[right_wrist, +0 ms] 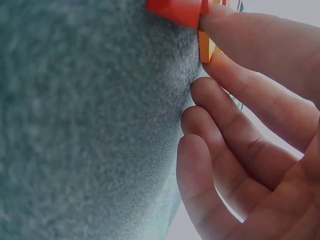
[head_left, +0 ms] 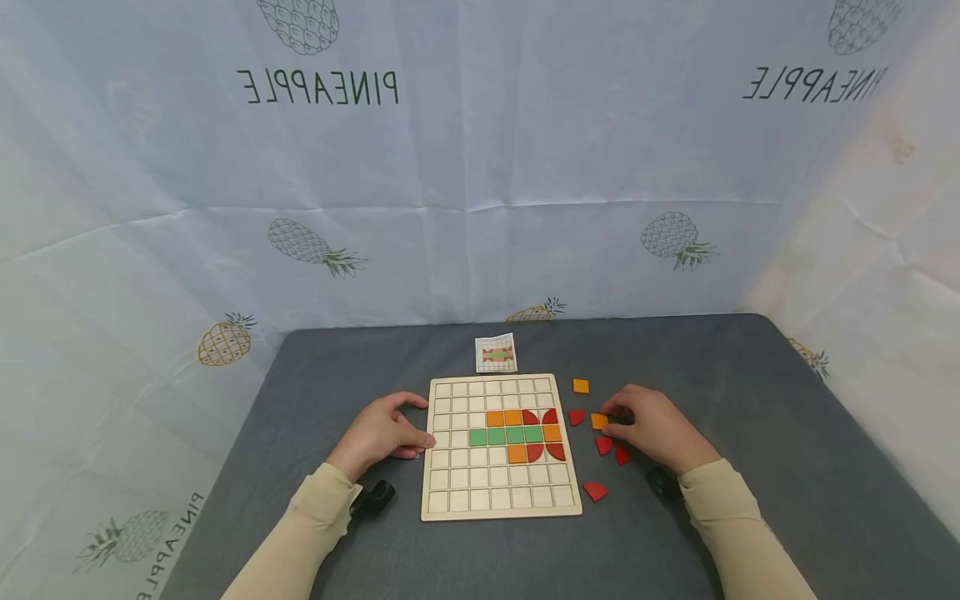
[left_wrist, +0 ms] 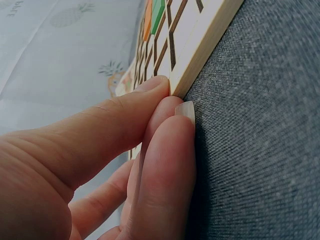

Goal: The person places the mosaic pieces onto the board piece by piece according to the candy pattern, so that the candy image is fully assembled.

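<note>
A wooden grid board (head_left: 501, 515) lies on the dark table. Green square tiles (head_left: 497, 436) form a row on it, with orange squares (head_left: 495, 418) and red quarter-round tiles (head_left: 556, 452) above, below and at the right end. At the board's left edge, my left hand (head_left: 382, 435) grips the rim between thumb (left_wrist: 125, 112) and fingers. Right of the board, my right hand (head_left: 656, 425) pinches an orange square tile (head_left: 599, 422) between thumb and index finger; the right wrist view shows this orange tile (right_wrist: 205, 46) by the fingertips. Its other fingers are loosely bent.
Loose red quarter-round tiles (head_left: 596, 492) lie right of the board, several of them near the right hand. Another orange square (head_left: 581, 386) sits near the board's top right. A small pattern card (head_left: 496, 353) is behind the board. A pineapple-print cloth (head_left: 465, 150) hangs behind the table.
</note>
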`<state>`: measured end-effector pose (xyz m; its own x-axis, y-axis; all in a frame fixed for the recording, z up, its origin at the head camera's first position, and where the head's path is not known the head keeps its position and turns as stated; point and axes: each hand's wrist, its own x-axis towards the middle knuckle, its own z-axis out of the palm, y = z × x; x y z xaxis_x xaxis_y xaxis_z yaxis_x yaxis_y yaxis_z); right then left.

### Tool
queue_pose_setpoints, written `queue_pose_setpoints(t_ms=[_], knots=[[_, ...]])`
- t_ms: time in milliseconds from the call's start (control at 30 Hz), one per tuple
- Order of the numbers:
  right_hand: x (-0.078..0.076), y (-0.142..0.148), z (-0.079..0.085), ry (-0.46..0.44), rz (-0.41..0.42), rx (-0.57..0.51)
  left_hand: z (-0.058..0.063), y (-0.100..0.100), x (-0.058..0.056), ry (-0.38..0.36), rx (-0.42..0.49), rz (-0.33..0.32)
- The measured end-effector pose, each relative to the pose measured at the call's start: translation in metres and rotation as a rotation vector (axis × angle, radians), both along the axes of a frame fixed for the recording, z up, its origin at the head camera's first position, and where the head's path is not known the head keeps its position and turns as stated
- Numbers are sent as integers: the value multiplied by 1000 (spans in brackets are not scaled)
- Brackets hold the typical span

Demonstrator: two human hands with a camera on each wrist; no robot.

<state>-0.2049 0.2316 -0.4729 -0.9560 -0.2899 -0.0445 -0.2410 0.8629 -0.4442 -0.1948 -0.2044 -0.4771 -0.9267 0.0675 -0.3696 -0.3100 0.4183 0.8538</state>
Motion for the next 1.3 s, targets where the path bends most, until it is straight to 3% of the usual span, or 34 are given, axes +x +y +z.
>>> queue_pose_setpoints(t_ms=[400,800,1100,1300], knots=[[-1,-1,7,-3,-1,-5,-1,-2,-1,1,-6,0],[5,-51,16,26,64,-14,2,1,-3,-3,-2,2],[13,-105,15,55,232,-67,2,1,-2,-10,-1,-1],[21,-125,13,107,337,-57,2,1,-2,-13,-7,4]])
